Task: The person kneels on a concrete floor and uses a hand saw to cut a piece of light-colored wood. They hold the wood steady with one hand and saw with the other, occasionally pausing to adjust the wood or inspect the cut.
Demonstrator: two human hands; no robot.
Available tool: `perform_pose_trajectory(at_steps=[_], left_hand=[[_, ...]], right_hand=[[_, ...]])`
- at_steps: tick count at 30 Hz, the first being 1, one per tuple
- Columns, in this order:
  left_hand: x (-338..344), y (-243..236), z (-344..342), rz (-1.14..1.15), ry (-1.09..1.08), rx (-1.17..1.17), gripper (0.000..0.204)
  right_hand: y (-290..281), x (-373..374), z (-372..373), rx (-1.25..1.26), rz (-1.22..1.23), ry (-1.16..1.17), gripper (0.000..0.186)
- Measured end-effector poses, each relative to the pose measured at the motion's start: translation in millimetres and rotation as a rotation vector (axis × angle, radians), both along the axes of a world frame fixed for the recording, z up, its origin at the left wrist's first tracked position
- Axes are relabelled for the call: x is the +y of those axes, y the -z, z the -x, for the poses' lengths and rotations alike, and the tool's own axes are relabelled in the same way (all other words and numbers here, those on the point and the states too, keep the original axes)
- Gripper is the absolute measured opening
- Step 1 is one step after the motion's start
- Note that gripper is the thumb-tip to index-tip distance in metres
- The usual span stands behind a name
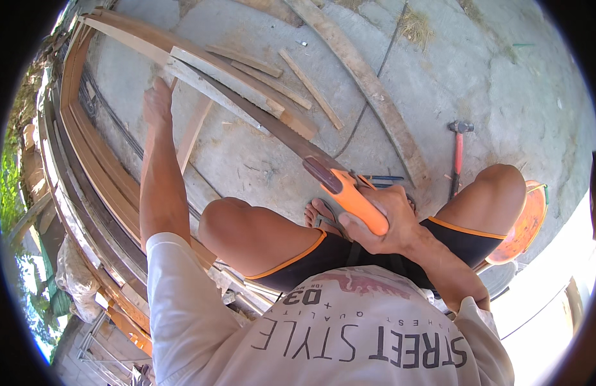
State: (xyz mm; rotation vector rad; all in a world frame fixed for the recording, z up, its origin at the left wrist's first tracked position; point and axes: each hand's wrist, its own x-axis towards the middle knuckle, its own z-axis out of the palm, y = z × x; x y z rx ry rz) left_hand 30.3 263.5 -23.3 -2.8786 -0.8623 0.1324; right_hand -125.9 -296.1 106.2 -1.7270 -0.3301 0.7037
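Observation:
My right hand (395, 219) is wrapped round the orange handle of a handsaw (359, 202). The saw's long blade reaches up and left, lying along a pale wooden board (230, 72). A narrow whitish strip (211, 90) of wood runs beside the blade, spread apart from the board at the near end. My left hand (157, 103) is closed at the left edge of the wood, near the strip's far end; its fingertips are partly hidden. Below the work, a wooden piece (193, 134) slants across the floor.
Loose wooden strips (311, 88) and a long curved-looking plank (368, 83) lie on the concrete. A hammer (459, 157) with a red handle rests beyond my right knee, near an orange basin (523, 225). Stacked boards (95, 148) line the left side. A dark cable (375, 83) crosses the floor.

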Motion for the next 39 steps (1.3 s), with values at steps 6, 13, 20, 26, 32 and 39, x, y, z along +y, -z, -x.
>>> perform_pose_trajectory(at_steps=[6, 13, 20, 26, 32, 39], left_hand=[[-11, -17, 5, 0.072, -0.214, -0.117, 0.056], [-31, -23, -9, 0.150, -0.206, -0.119, 0.073], [-33, -28, -3, 0.215, -0.314, -0.144, 0.076], [-4, -3, -6, 0.091, -0.146, -0.104, 0.074], [-4, -13, -5, 0.231, -0.212, -0.082, 0.072], [-28, -21, -14, 0.155, -0.223, -0.119, 0.072]], right_hand=[[-15, -102, 59, -0.131, 0.032, -0.061, 0.019], [16, 14, -23, -0.008, -0.056, -0.006, 0.023], [-3, -91, 64, -0.100, 0.023, -0.004, 0.018], [29, -10, -2, -0.074, -0.121, 0.001, 0.024], [24, -70, 48, -0.151, -0.043, -0.008, 0.020], [32, -20, 6, -0.107, -0.137, 0.030, 0.023]])
